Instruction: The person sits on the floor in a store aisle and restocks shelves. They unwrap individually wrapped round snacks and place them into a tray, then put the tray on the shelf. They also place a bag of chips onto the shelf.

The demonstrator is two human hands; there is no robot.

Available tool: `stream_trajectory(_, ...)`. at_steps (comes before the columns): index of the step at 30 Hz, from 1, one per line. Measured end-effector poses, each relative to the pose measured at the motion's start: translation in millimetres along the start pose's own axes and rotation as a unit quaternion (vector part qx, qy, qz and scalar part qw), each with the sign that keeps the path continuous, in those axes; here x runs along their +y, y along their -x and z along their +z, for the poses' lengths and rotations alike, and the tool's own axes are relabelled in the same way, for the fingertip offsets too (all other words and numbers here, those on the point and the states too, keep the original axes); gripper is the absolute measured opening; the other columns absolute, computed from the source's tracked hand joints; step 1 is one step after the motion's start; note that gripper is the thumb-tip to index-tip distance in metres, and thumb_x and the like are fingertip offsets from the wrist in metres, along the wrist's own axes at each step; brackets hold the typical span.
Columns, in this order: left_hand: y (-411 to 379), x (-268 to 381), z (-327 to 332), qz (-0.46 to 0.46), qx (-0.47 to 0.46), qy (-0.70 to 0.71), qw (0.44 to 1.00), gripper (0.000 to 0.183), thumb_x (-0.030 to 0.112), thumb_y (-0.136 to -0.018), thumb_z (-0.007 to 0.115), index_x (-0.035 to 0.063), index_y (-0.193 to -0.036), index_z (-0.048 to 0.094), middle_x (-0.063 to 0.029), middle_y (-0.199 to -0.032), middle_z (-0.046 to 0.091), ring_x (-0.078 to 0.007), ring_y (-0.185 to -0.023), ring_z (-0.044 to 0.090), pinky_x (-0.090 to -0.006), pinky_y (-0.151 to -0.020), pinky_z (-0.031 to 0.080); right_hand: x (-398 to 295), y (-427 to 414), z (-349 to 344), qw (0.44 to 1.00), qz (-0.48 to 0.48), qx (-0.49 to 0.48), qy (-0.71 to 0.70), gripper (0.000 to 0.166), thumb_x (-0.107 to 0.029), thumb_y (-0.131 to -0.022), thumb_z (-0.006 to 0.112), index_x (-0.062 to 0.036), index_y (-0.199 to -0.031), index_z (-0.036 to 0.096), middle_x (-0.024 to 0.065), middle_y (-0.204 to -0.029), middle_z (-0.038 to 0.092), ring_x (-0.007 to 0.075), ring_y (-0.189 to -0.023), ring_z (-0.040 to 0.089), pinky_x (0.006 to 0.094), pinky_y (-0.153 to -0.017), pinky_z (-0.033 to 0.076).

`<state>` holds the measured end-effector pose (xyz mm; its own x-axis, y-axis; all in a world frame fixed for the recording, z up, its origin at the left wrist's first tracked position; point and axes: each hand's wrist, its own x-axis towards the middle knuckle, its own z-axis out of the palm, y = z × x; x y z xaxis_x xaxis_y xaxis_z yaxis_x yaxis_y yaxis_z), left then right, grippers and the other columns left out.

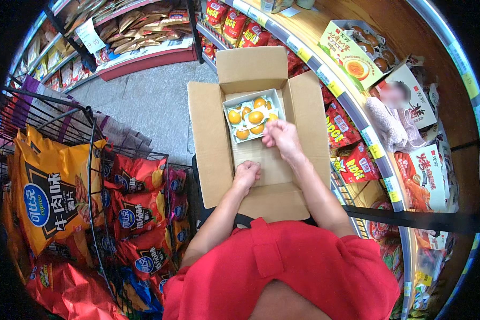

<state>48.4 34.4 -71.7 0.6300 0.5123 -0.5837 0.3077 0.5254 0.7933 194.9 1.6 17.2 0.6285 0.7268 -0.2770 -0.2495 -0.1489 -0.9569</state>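
Note:
An open cardboard carton (260, 200) stands in front of me with its flaps folded outward. Inside, toward the far end, is a white open-topped box (242, 141) of several orange-brown, egg-like snacks (256, 117) in clear wrappers. My right hand (282, 138) is over the box's near right corner, its fingers bent together; whether they pinch anything is hidden. Nearer to me, my left hand (247, 175) is over the carton's left side, apart from the white box. Its fingers are curled in, with nothing visible in them.
A wire rack (91, 168) of crisp bags (60, 196) borders my left. Along the right curves a wooden shelf (356, 108) with snack boxes (418, 178), a similar egg box (352, 60) and a pale cloth (388, 124). Red snack bags (354, 162) hang below. Grey floor (156, 100) lies beyond the rack.

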Motion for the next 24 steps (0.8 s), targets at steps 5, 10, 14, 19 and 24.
stream_trajectory(5, -5.7, -8.8, -1.3, 0.022, -0.006, -0.020, 1.000, 0.017, 0.017, -0.086, 0.052, 0.0008, -0.083, 0.057, -0.0046, -0.068, 0.058, -0.0103, -0.054, 0.051, -0.0242, -0.048, 0.042, 27.6, 24.0, -15.2, 0.987, 0.149, -0.055, 0.001, 0.012, -0.011, -0.085, 0.055, 0.0007, -0.090, 0.057, 0.0091, -0.076, 0.062, 0.0125, -0.059, 0.060, 0.0223, -0.052, 0.049)
stream_trajectory(10, -1.9, -4.1, 0.5, 0.026, 0.003, -0.021, 0.999, 0.016, 0.017, -0.086, 0.052, 0.0021, -0.081, 0.056, -0.0037, -0.066, 0.057, -0.0095, -0.050, 0.050, -0.0226, -0.044, 0.040, 47.7, 3.5, -19.9, 0.965, 0.190, -0.019, -0.180, 0.038, -0.026, -0.078, 0.068, 0.0009, -0.099, 0.050, 0.0154, -0.091, 0.055, 0.0208, -0.072, 0.059, 0.0306, -0.061, 0.051)
stream_trajectory(14, -0.8, -6.1, -2.8, 0.016, 0.001, -0.019, 1.000, 0.016, 0.017, -0.086, 0.052, 0.0028, -0.080, 0.055, -0.0038, -0.065, 0.057, -0.0093, -0.051, 0.050, -0.0226, -0.043, 0.039, 46.3, -27.5, -7.3, 0.932, 0.230, 0.071, -0.271, 0.052, -0.030, -0.075, 0.071, -0.0038, -0.112, 0.045, 0.0191, -0.100, 0.050, 0.0314, -0.085, 0.056, 0.0435, -0.074, 0.049)
stream_trajectory(19, -2.0, -6.0, 0.3, 0.013, 0.010, -0.016, 1.000, 0.014, 0.014, -0.084, 0.052, 0.0027, -0.077, 0.055, -0.0032, -0.063, 0.055, -0.0097, -0.050, 0.048, -0.0232, -0.045, 0.038, 60.3, -45.3, -2.1, 0.937, 0.189, 0.064, -0.287, 0.046, -0.007, -0.079, 0.055, -0.0040, -0.121, 0.038, 0.0194, -0.109, 0.049, 0.0321, -0.092, 0.054, 0.0473, -0.081, 0.046)
stream_trajectory(24, -3.4, -6.3, -3.3, -0.007, 0.051, 0.026, 0.998, 0.005, 0.006, -0.079, 0.052, 0.0038, -0.083, 0.053, -0.0026, -0.064, 0.054, -0.0100, -0.049, 0.047, -0.0239, -0.044, 0.037, 82.9, -27.2, -10.5, 0.940, 0.171, 0.070, -0.287, 0.055, 0.007, -0.071, 0.041, -0.0042, -0.125, 0.035, 0.0180, -0.114, 0.049, 0.0335, -0.100, 0.054, 0.0476, -0.078, 0.048)
